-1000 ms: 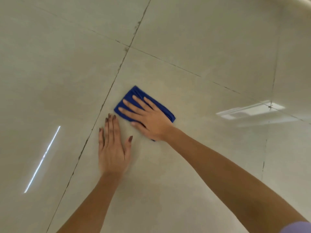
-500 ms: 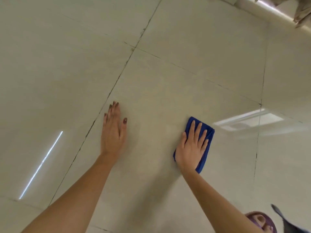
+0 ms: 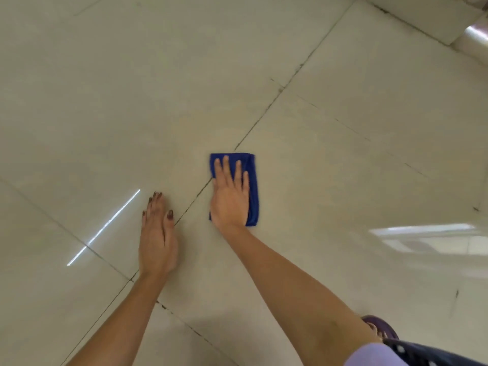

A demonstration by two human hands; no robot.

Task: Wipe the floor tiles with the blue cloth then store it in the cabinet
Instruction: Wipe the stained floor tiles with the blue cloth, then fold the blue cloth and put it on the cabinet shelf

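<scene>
A folded blue cloth [image 3: 253, 186] lies flat on the glossy beige floor tiles [image 3: 343, 154], just right of a dark grout line. My right hand [image 3: 230, 196] presses down on the cloth with fingers stretched out, covering its left part. My left hand [image 3: 158, 239] rests flat on the neighbouring tile to the left, fingers together, holding nothing. No cabinet is in view.
Dark grout lines [image 3: 264, 114] cross the floor diagonally. A bright streak of reflected light [image 3: 105, 225] lies at the left and a window reflection [image 3: 422, 239] at the right. A purple slipper [image 3: 380, 328] shows at the bottom right. A wall base [image 3: 472, 40] runs along the top right corner.
My right hand has slid the cloth from the right back toward the grout line, close to my left hand. The view has shifted; my left hand stays planted on the floor.
</scene>
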